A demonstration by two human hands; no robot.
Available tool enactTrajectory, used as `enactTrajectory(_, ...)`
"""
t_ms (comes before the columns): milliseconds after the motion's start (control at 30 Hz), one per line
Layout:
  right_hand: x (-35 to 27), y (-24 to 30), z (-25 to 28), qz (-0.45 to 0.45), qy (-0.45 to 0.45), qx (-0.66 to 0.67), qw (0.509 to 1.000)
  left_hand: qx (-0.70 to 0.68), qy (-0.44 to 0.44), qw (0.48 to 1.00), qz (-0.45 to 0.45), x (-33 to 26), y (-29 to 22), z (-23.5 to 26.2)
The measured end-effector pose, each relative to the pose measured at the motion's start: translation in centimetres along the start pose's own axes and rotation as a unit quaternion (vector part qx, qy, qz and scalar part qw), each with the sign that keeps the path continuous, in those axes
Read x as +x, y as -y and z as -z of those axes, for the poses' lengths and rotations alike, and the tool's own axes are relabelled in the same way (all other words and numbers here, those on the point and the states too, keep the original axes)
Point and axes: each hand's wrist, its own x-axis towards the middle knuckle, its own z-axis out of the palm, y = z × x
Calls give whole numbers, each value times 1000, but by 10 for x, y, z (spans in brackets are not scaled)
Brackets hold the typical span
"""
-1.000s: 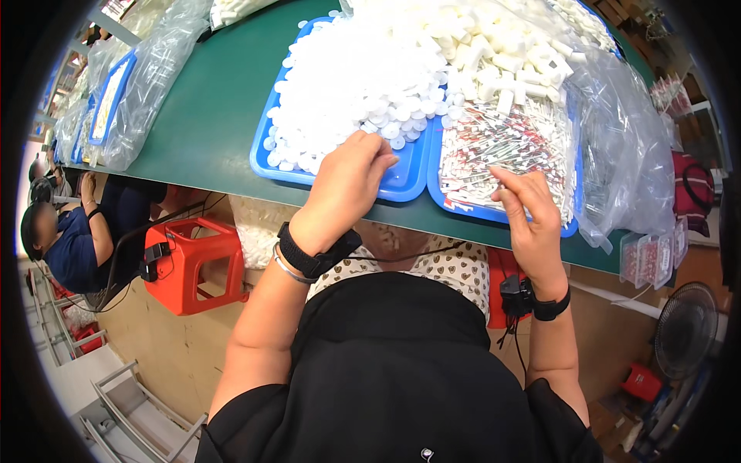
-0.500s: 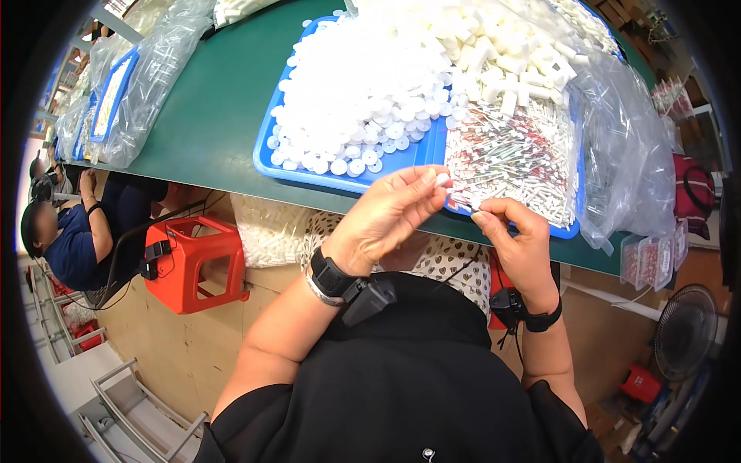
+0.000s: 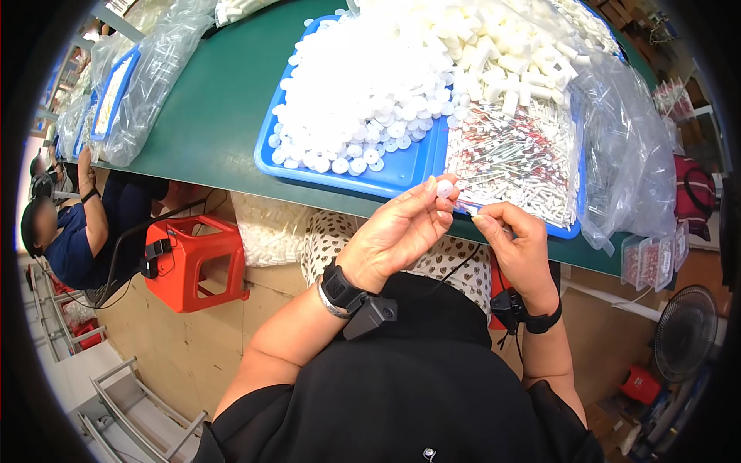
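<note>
Between the thumb and fingers of my left hand (image 3: 392, 239) is a small white round disc (image 3: 444, 188). My right hand (image 3: 521, 238) pinches a thin little stick (image 3: 468, 208), white with a dark, reddish part, pointing toward the disc. Whether the two pieces touch is too small to tell. Both hands are just off the near edge of a blue tray (image 3: 309, 179). A heap of white translucent discs (image 3: 363, 100) fills its left part. On the right lie many slim white pieces with red and dark stems (image 3: 509, 147).
Cream-white chunky pieces (image 3: 513, 62) are piled behind the slim ones. Clear plastic bags (image 3: 625, 147) lie right of the tray on the green table (image 3: 208, 116). To the left are a red stool (image 3: 193, 262) and a seated co-worker (image 3: 77, 239). A black fan (image 3: 685, 332) stands lower right.
My left hand has turned and shifted slightly right and down, bringing the disc into clearer view near my right fingertips. My right hand has barely moved. The co-worker's hand has risen.
</note>
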Motion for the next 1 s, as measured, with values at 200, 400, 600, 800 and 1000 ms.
enactTrajectory(200,0,-4,-2,-19,-18,11,1000,-16,11,1000,7,0,3,2)
enactTrajectory(400,0,-5,-7,-12,-62,-26,998,-14,-5,1000,-1,-1,5,3)
enactTrajectory(600,1,1,-4,113,-72,-154,979,64,-47,996,-41,-2,7,2)
enactTrajectory(800,4,6,-3,219,-65,-219,949,208,-73,974,-43,-5,13,-10)
enactTrajectory(1000,-1,-1,-18,187,-96,-224,952,155,-60,986,-18,-6,25,-4)
